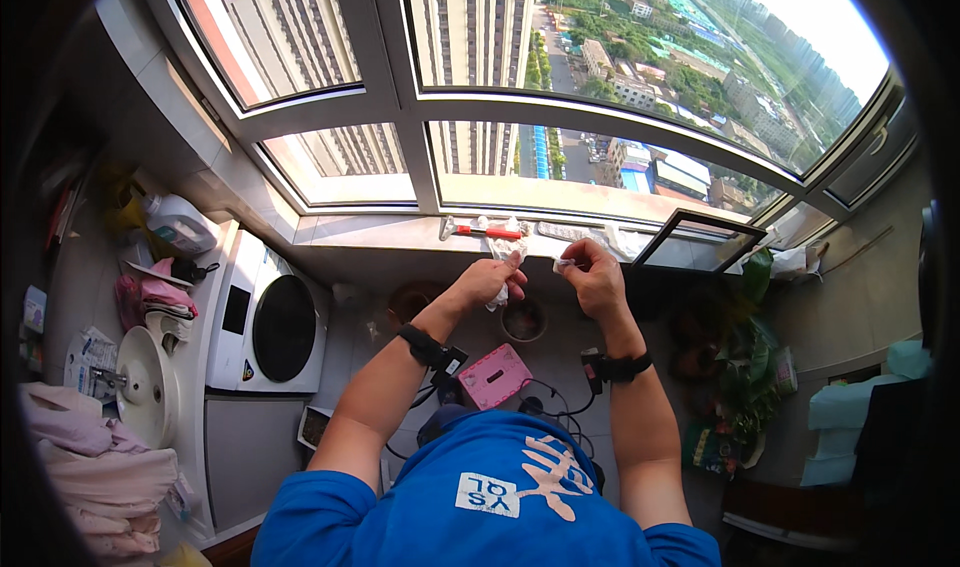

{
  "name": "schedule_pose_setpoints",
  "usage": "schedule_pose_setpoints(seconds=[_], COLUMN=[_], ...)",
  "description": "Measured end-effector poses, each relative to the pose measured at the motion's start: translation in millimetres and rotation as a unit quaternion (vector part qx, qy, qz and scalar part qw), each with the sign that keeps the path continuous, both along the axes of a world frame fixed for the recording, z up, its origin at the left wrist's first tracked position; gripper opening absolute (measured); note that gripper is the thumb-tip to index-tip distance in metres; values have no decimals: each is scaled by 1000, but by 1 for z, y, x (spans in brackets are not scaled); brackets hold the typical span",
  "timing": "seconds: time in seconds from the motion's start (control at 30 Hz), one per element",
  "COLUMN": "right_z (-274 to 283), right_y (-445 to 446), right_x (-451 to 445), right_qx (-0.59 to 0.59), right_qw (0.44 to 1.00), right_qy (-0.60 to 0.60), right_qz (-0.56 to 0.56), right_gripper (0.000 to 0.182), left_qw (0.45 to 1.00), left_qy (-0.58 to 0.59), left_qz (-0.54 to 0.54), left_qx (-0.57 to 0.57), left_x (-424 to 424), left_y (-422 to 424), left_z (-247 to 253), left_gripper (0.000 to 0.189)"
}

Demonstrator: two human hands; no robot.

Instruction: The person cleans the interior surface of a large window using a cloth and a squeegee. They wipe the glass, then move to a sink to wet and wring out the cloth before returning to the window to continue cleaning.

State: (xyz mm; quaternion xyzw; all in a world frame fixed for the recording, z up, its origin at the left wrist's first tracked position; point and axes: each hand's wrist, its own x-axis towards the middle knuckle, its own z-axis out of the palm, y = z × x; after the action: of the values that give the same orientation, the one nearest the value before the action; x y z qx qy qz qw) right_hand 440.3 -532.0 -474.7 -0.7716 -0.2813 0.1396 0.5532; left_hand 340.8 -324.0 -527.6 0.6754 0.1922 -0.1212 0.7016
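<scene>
My left hand (489, 280) is just in front of the windowsill, curled around a crumpled white piece (496, 298) whose lower end hangs below the fingers. To its right my right hand (600, 280) pinches a small white scrap (561, 265) between thumb and fingertips. Whether the pieces are paper or plastic film is unclear. Beyond my left hand, a scraper-like tool with a red handle (487, 232) lies on the sill (352, 231). Crumpled whitish wrapping (510, 247) lies against it, partly hidden by that hand.
A dark-framed panel (697, 241) leans at the sill's right. Below are a round pot (523, 319), a pink box (493, 376) and loose cables (559, 406). A front-loading washing machine (262, 319) and a washbasin (161, 387) stand left; potted plants (750, 364) stand right.
</scene>
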Motion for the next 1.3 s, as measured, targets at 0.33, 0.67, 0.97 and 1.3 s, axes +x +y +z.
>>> schedule_pose_setpoints(seconds=[0.33, 0.67, 0.97, 1.3], right_z=[-11, -36, -44, -47], right_y=[6, 24, 33, 33], right_x=[-21, -19, -31, -23], right_qx=[-12, 94, 76, 158], right_qw=[983, 954, 975, 936], right_qy=[111, 274, 209, 314], right_qz=[145, 82, 19, 35], right_gripper=[23, 29, 24, 24], left_qw=[975, 937, 934, 961], left_qy=[-93, -240, -224, -200], left_qz=[158, 19, -9, 14], left_qx=[-128, 254, 279, 188], left_x=[5, -8, -14, -6], left_y=[4, -13, -14, -8], left_z=[-5, 27, 29, 12], left_gripper=[21, 26, 30, 23])
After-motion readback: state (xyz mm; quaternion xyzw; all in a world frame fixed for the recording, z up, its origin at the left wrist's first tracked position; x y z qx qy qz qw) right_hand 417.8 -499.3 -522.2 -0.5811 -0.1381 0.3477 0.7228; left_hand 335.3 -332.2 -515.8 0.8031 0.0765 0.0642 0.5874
